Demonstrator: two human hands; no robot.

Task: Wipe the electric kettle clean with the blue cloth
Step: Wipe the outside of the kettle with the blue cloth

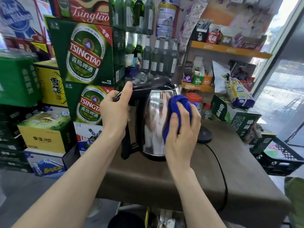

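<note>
A shiny steel electric kettle (153, 122) with a black lid and handle stands upright on a brown table (164, 186). My left hand (115, 111) grips the black handle at its top, thumb resting on the lid's rear. My right hand (182, 129) holds a bunched blue cloth (178, 106) pressed against the kettle's right side. The cloth covers part of the steel wall, and my fingers hide the cloth's lower half.
The kettle's black power base (204, 134) lies behind my right hand, its cord (222, 175) running toward the table's front edge. Stacked beer cartons (85, 53) rise at the left. Shelves of snacks (222, 51) and a black crate (279, 155) are at the right.
</note>
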